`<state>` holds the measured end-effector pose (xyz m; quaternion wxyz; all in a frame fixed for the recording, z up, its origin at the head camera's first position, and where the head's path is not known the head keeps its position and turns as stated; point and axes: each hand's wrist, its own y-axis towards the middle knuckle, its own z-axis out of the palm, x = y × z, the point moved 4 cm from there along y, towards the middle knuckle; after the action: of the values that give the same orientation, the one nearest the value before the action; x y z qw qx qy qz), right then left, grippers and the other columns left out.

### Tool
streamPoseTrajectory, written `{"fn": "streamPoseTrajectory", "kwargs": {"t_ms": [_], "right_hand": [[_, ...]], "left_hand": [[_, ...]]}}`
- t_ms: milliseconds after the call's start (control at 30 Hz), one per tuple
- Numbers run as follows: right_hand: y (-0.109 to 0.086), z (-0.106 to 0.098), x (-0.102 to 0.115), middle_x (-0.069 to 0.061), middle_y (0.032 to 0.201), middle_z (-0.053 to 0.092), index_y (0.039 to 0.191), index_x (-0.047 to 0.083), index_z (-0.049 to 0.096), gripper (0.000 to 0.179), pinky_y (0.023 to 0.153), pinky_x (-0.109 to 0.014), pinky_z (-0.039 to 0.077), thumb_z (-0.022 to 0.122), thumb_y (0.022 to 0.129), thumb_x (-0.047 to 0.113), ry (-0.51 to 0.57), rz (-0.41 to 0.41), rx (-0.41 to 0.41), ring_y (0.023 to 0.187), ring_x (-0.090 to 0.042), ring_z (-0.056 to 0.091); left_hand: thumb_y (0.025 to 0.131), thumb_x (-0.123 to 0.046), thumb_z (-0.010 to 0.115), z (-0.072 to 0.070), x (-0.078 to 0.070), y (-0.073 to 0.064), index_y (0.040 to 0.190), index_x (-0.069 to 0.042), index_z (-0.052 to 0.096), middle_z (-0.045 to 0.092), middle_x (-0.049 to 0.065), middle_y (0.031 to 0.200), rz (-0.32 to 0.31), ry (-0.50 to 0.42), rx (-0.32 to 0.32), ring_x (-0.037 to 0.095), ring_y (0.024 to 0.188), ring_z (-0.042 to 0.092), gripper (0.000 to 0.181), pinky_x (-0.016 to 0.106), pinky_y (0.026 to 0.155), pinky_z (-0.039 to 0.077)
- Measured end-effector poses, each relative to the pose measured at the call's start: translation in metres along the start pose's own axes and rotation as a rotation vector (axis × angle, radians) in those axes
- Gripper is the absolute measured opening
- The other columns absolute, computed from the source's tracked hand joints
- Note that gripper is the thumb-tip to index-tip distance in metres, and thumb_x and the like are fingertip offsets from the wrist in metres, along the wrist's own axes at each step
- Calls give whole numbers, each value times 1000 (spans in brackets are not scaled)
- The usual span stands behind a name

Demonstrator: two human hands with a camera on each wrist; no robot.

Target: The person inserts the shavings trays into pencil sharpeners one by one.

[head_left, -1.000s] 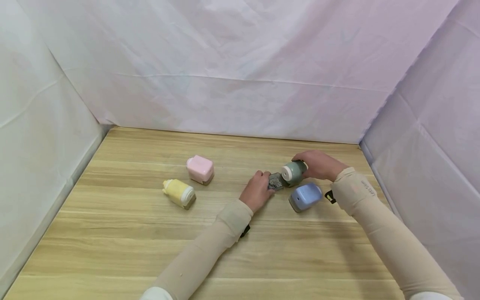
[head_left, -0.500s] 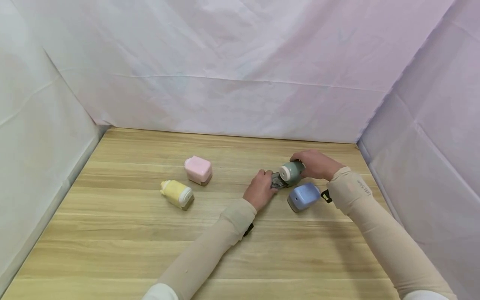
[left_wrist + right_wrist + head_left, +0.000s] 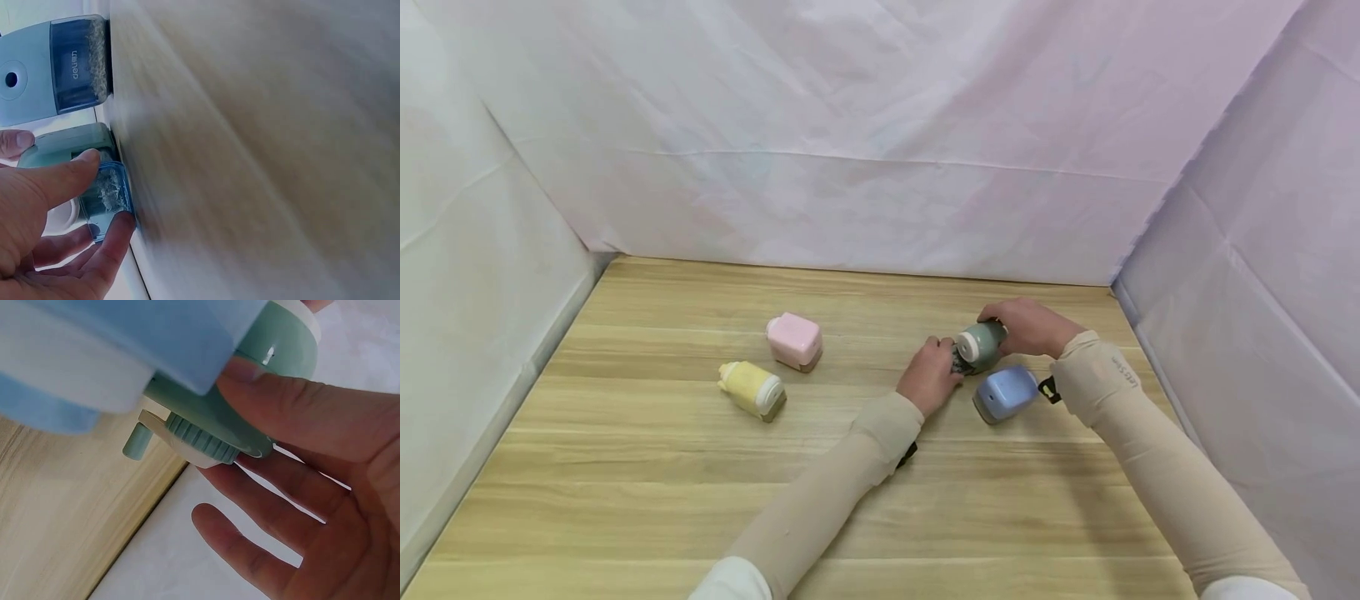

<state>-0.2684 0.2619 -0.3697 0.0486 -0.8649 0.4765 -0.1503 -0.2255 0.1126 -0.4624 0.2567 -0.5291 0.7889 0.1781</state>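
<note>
My right hand [image 3: 1028, 327] grips the rounded green pencil sharpener [image 3: 988, 343] from its far side, thumb across its body in the right wrist view. Its crank handle [image 3: 137, 441] points toward the wooden table. From the left, my left hand [image 3: 928, 377] pinches the clear shavings drawer [image 3: 107, 195] between thumb and fingers. Grey shavings lie inside the drawer, which is partly inserted in the sharpener's lower side. In front of the green one stands a blue pencil sharpener [image 3: 1006, 393], its own tray holding shavings in the left wrist view.
A pink pencil sharpener [image 3: 795, 340] and a yellow one [image 3: 751, 388] stand to the left on the wooden table [image 3: 625, 467]. White cloth walls [image 3: 865, 208] rise at the back and both sides.
My left hand has moved right, pushing the shavings drawer toward the green pencil sharpener, so less of the drawer shows. My right hand keeps its grip nearly in place.
</note>
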Motion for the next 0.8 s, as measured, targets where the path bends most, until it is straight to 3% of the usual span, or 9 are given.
{"fn": "streamPoseTrajectory", "kwargs": {"t_ms": [433,800], "right_hand": [[1,-2,3,-18,117,77,121,-2,74,44,96,-55,59,92,81,-1,-6,-5,-2,107,-36,72],[1,-1,3,-19,117,77,121,-2,74,41,96,-54,60,90,83,-2,-3,-5,0,107,-36,72]], "left_hand": [[99,-25,81,1,-1,1,140,1,61,67,16,126,16,20,-43,25,115,68,53,34,100,61],[99,-26,82,-2,-2,4,139,0,58,74,17,126,36,4,-28,29,116,72,53,39,97,62]]}}
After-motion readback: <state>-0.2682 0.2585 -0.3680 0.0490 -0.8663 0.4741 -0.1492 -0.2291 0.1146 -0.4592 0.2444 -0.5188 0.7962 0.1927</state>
